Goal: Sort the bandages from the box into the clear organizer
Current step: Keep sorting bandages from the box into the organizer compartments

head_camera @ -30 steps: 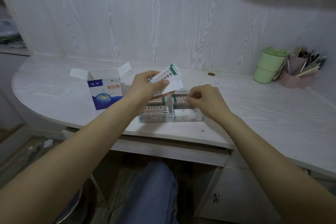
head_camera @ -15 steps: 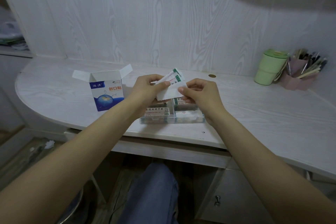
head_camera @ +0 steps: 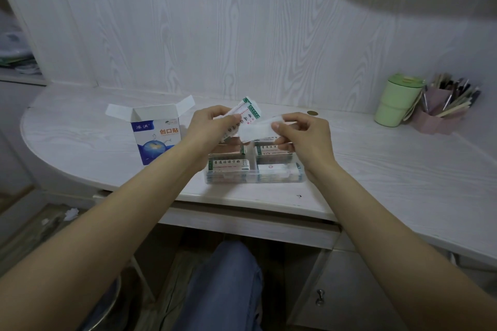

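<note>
Bandages (head_camera: pixel 248 115) sat fanned in the left hand (head_camera: pixel 208 126), pinched between thumb and fingers, while the right hand (head_camera: pixel 304 137) pinched one white bandage (head_camera: pixel 255 130) above the clear organizer (head_camera: pixel 254 166) near the desk's (head_camera: pixel 403 169) front edge. One opened box (head_camera: pixel 156 137) stood left of it, before a pale wood-grain wall (head_camera: pixel 242 21).

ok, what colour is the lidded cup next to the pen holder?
Pale green, lid included. The cup shows in the head view, at the desk's far right.

green lidded cup (head_camera: pixel 398 101) beside pink pen holder (head_camera: pixel 441 113), coin (head_camera: pixel 312 113) on white desk (head_camera: pixel 403 169)
</note>
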A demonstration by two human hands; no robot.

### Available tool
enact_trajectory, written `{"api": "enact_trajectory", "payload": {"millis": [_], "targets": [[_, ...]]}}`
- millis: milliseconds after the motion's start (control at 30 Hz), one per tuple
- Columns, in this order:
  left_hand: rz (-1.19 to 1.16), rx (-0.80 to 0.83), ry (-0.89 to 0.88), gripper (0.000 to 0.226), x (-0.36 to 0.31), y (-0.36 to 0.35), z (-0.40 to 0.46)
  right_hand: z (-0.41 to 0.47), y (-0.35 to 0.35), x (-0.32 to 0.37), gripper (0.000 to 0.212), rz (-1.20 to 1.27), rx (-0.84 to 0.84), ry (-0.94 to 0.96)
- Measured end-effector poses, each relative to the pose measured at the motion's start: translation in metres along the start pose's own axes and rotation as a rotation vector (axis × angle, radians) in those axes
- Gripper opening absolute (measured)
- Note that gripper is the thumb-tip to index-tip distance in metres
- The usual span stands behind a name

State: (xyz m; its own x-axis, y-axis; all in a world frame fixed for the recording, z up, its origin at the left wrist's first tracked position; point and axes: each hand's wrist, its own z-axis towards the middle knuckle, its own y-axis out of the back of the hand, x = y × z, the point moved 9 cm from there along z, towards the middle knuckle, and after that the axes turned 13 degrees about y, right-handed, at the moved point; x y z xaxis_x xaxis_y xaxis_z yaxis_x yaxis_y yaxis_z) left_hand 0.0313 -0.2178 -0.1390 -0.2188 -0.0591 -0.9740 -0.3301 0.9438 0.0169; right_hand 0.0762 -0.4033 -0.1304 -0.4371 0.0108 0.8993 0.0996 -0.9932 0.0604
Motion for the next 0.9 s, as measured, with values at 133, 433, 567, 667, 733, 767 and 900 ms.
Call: {"api": "enact_trajectory", "payload": {"millis": [133,433,567,667,733,767,900], "targets": [[-0.026,-0.012,-0.006,0.006,0.001,0.006,0.002,0.000,-0.002,-0.004,0.004,0.203,0.068,-0.039],[-0.028,0.035,0.049,0.007,0.006,0.002,0.005,0.002,0.009,-0.008,0.005,0.162,0.046,-0.066],[-0.117,0.112,0.081,0.012,0.008,-0.012,0.006,0.002,-0.001,-0.009,0.001,0.340,0.061,-0.071],[-0.134,0.118,0.037,0.016,0.004,-0.015,0.010,0.002,-0.004,-0.010,0.015,0.374,0.078,-0.098],[-0.113,0.118,0.010,0.013,0.002,-0.015,0.010,0.005,-0.002,-0.013,0.021,0.355,0.079,-0.121],[-0.100,0.117,0.000,0.011,0.002,-0.016,0.010,0.006,-0.001,-0.014,0.017,0.321,0.086,-0.119],[-0.008,0.078,-0.049,0.009,-0.001,-0.017,0.010,0.007,0.005,-0.021,0.010,0.086,0.147,-0.134]]}}
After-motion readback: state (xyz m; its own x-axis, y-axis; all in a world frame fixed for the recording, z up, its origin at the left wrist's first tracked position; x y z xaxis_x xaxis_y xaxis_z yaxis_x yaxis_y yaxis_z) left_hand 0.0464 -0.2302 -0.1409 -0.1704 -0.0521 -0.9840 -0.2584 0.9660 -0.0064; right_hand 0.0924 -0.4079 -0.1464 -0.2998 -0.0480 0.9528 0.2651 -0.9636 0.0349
